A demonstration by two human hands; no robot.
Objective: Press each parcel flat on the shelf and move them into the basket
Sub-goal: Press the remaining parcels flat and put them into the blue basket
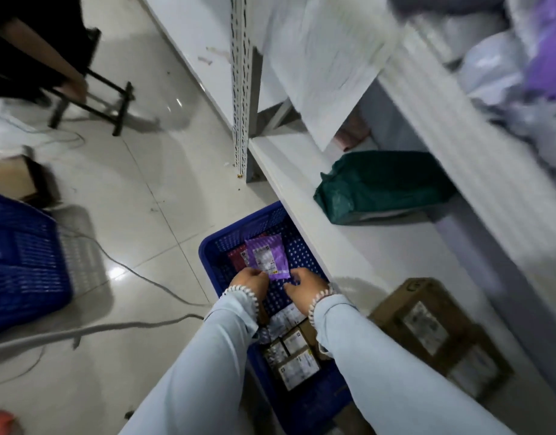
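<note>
A blue perforated basket (207, 255) stands on the floor beside the white shelf (301, 196). Both my hands reach down into it and hold a small purple parcel (267, 257) with a white label. My left hand (248, 282) grips its near left edge; my right hand (306, 287) pinches its near right corner. A red parcel (236, 257) lies under it, and several brown labelled boxes (297, 356) fill the basket's near end. On the shelf lie a dark green parcel (377, 186) and a brown cardboard box (427, 324).
A second blue basket (22, 255) sits at the left on the tiled floor, with grey cables (138, 274) trailing past it. An upper shelf (452, 127) carries grey and purple parcels (521, 58). Another person's arm (51, 67) and a black stool frame (107, 95) are at top left.
</note>
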